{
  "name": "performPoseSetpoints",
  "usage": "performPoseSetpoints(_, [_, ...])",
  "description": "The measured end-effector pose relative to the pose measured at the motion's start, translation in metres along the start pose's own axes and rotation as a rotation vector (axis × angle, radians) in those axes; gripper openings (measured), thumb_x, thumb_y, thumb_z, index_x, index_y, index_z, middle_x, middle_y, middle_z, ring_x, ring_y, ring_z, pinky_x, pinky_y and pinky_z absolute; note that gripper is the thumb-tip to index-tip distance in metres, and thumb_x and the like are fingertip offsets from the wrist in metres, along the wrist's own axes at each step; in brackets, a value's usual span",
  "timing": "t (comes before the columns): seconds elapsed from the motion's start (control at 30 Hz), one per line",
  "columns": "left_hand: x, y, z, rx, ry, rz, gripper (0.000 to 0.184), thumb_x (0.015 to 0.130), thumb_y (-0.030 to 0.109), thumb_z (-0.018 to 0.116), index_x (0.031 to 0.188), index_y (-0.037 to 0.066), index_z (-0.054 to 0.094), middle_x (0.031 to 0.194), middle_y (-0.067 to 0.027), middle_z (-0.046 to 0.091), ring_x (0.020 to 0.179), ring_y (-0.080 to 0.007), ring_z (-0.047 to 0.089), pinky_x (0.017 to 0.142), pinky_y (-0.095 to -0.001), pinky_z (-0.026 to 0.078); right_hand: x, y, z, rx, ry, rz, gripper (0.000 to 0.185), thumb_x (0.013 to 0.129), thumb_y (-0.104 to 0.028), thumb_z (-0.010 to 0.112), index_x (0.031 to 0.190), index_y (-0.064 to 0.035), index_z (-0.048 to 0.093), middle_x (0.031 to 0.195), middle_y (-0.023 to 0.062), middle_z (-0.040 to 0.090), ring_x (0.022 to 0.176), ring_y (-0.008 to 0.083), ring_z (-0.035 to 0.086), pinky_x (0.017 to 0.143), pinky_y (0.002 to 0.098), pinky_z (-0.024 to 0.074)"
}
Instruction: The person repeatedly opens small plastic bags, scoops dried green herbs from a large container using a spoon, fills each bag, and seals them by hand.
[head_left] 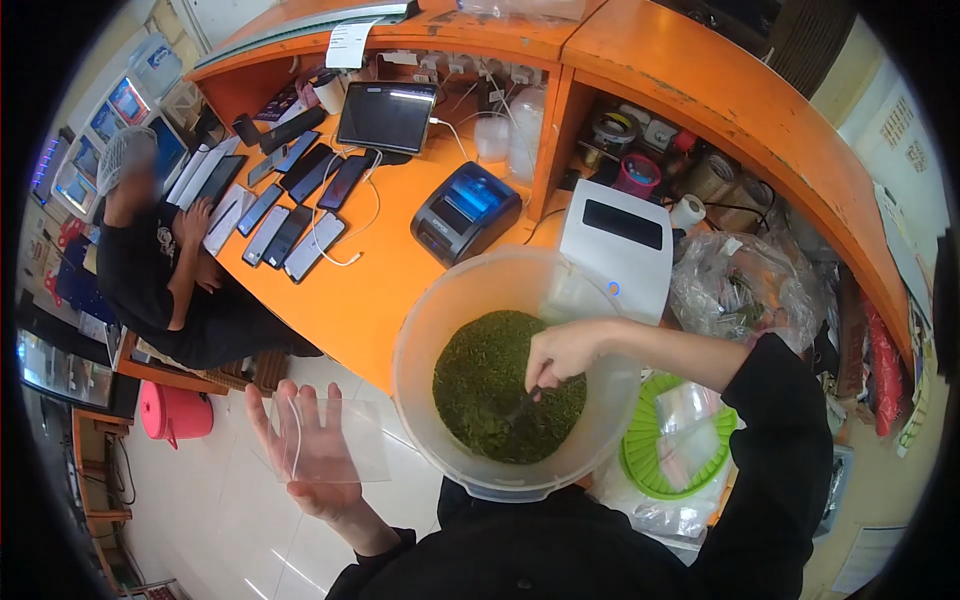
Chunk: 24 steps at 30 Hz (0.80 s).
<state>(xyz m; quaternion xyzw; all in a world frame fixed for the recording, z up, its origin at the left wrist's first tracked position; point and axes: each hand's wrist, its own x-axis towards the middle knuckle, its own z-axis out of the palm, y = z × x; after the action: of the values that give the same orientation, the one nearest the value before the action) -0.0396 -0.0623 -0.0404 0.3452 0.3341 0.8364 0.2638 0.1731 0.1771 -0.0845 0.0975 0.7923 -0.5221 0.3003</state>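
A large translucent tub (415,350) holds a mass of chopped green herbs (480,370) at its bottom. Over the herbs, my right hand (565,355) reaches into the tub with its fingers closed round the handle of a dark utensil (517,410), whose lower end sits among the herbs. To the left of the tub, my left hand (322,450) is raised palm up and holds a clear plastic bag (340,440) across the fingers. The bag looks flat.
Phones (315,245), a tablet (386,117), a blue-black printer (465,213) and a white device (615,250) stand on the orange desk (375,295). A green basket (640,465) with clear bags is at right. A person (150,260) sits at left, near a pink bin (175,412).
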Motion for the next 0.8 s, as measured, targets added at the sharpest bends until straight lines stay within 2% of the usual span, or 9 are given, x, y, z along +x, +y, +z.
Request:
performPoseSetpoints(0.1, [0.0,0.003,-0.005,0.008,-0.01,0.021,0.106,0.07,0.046,0.075,0.143,0.006,0.009,0.134,-0.0136,0.041,0.121,-0.024,0.042,0.104,-0.0504,0.026,0.003,0.003,0.001,0.075,-0.086,-0.012,0.021,0.08,-0.008,0.055,0.096,-0.0066,0.069,0.069,0.0027,0.06,0.066,0.0117,0.055,0.06,0.0268,0.0443])
performPoseSetpoints(0.3, [0.0,0.003,-0.006,-0.009,-0.002,0.025,0.104,0.071,0.046,0.074,0.143,0.007,0.009,0.135,-0.0135,0.04,0.122,-0.0245,0.041,0.105,-0.0503,0.026,0.0,-0.003,-0.001,0.036,-0.068,-0.035,0.021,0.081,-0.008,0.055,0.096,-0.0059,0.069,0.068,0.0028,0.059,0.066,0.011,0.053,0.059,0.0264,0.0421])
performPoseSetpoints(0.4, [0.001,0.004,0.004,0.026,0.092,0.009,0.108,0.065,0.046,0.078,0.142,0.007,0.012,0.127,-0.0142,0.038,0.118,-0.0269,0.042,0.103,-0.049,0.03,-0.008,-0.017,-0.005,0.013,-0.035,-0.051,0.02,0.081,-0.007,0.055,0.095,-0.0047,0.069,0.068,0.0027,0.059,0.066,0.0108,0.053,0.059,0.0267,0.0423])
performPoseSetpoints(0.5, [0.007,0.004,0.01,0.052,0.057,0.041,0.106,0.062,0.041,0.081,0.14,0.006,0.018,0.125,-0.0146,0.041,0.117,-0.0275,0.044,0.101,-0.0481,0.032,-0.018,-0.025,-0.012,0.037,0.025,-0.122,0.021,0.085,-0.006,0.054,0.103,-0.0038,0.065,0.075,0.0043,0.059,0.07,0.0132,0.053,0.064,0.0277,0.0413])
performPoseSetpoints(0.6, [0.017,0.004,0.015,0.356,-0.055,0.13,0.103,0.057,0.032,0.085,0.136,0.005,0.024,0.119,-0.015,0.046,0.112,-0.0278,0.048,0.098,-0.0457,0.035,-0.042,-0.048,-0.027,-0.064,0.124,-0.209,0.021,0.086,-0.005,0.054,0.104,-0.0022,0.064,0.079,0.0059,0.059,0.072,0.0143,0.053,0.066,0.0279,0.0414])
performPoseSetpoints(0.63, [0.022,0.01,0.024,0.507,-0.139,0.15,0.095,0.057,0.022,0.086,0.132,0.005,0.03,0.113,-0.0144,0.05,0.108,-0.0267,0.051,0.095,-0.0429,0.038,-0.051,-0.052,-0.03,-0.077,0.222,-0.274,0.021,0.083,-0.003,0.055,0.101,-0.0015,0.065,0.079,0.0085,0.063,0.069,0.0153,0.056,0.064,0.0279,0.0443])
performPoseSetpoints(0.73, [0.033,0.01,0.035,0.954,-0.413,0.255,0.085,0.06,0.017,0.083,0.129,0.005,0.037,0.109,-0.0131,0.054,0.103,-0.0258,0.054,0.09,-0.0391,0.041,-0.08,-0.072,-0.036,-0.14,0.46,-0.376,0.02,0.082,-0.003,0.056,0.101,-0.0011,0.065,0.082,0.0102,0.064,0.072,0.0175,0.058,0.066,0.0284,0.0447])
performPoseSetpoints(0.8, [0.036,0.008,0.048,1.133,-0.551,0.25,0.08,0.062,0.016,0.082,0.128,0.004,0.039,0.107,-0.0114,0.056,0.102,-0.0237,0.055,0.088,-0.0364,0.042,-0.096,-0.084,-0.039,-0.174,0.557,-0.32,0.021,0.082,-0.002,0.056,0.1,-0.0002,0.065,0.086,0.0119,0.065,0.077,0.0187,0.059,0.069,0.0287,0.0449])
